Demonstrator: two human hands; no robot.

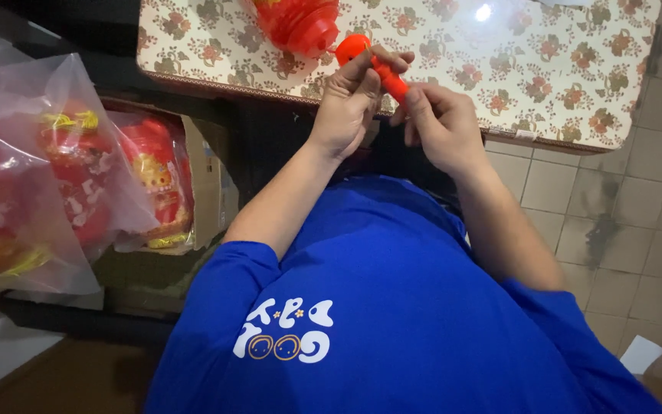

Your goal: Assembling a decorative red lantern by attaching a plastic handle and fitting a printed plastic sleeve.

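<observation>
A slim orange-red plastic stick with a round knob at its top (pixel 355 47) is gripped by both of my hands at the near edge of the table. My left hand (pixel 350 100) closes on the upper part just under the knob. My right hand (pixel 440 123) pinches the lower part of the stick. Just beyond my hands a red plastic lantern (pixel 299 23) rests on the table. My blue shirt fills the lower middle of the view.
The table wears a cream floral cloth (pixel 545 69). To the left, clear plastic bags (pixel 32 169) and a cardboard box (pixel 208 184) hold red and yellow lanterns. Grey tiled floor (pixel 614 215) lies to the right, with a white paper scrap (pixel 641 354) on it.
</observation>
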